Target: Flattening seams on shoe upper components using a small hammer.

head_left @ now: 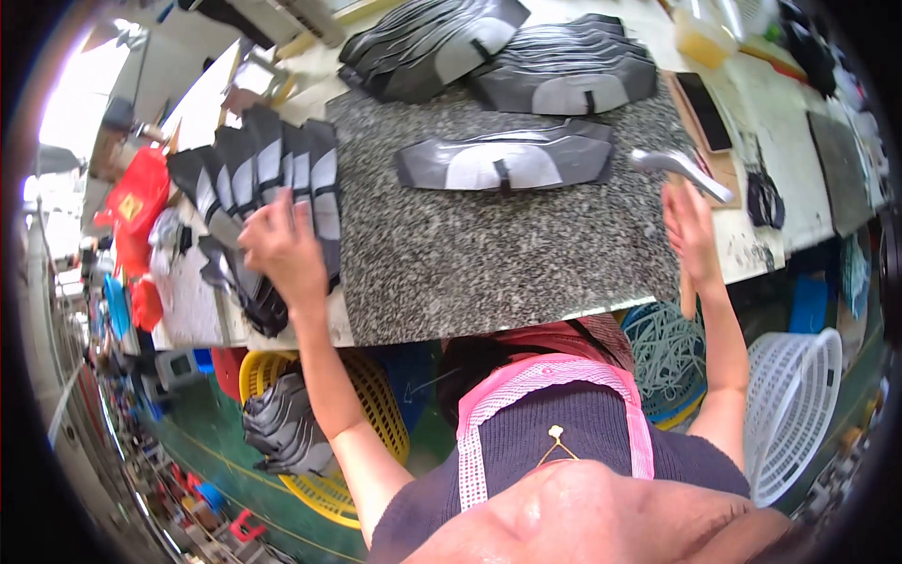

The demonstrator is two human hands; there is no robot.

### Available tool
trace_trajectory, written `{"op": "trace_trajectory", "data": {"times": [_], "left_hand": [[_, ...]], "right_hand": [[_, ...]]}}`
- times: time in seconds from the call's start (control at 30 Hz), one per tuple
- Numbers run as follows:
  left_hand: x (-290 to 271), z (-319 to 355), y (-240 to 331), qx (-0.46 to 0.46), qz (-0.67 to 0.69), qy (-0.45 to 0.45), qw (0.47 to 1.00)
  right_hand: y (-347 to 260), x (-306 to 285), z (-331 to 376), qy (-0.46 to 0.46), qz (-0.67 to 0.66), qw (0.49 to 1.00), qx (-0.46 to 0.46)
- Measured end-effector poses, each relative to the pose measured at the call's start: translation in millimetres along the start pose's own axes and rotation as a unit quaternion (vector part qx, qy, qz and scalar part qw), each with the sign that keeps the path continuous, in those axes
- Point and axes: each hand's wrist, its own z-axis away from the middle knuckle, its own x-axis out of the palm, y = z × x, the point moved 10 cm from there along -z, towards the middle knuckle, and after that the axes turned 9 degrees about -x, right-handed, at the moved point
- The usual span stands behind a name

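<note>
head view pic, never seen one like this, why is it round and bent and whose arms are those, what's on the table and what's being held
The picture comes from a wide fisheye camera worn on a person's head, looking down, so straight edges curve near the rim. The two bare arms rising from the lower edge are that person's own hands.

They work at a speckled stone slab. The left hand rests on a fanned row of black and grey cut pieces at the slab's left edge. The right hand grips a hammer with a metal head. One single piece lies flat mid-slab, and two stacks of pieces sit behind it. A yellow basket under the table holds more pieces.
</note>
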Motion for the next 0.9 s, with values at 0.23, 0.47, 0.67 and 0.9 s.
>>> {"op": "trace_trajectory", "data": {"times": [0.23,0.47,0.67,0.9], "left_hand": [[39,42,249,0.235,0.306,-0.168,0.907],[73,46,300,0.276,0.243,-0.229,0.901],[107,42,293,0.183,0.299,-0.377,0.858],[76,50,283,0.282,0.387,-0.297,0.826]], "right_hand": [[-25,58,-76,-0.081,0.228,0.961,-0.132],[-26,84,-92,-0.138,0.233,0.947,-0.172],[-23,88,-96,-0.151,0.25,0.94,-0.175],[-28,97,-90,-0.153,0.254,0.932,-0.209]]}}
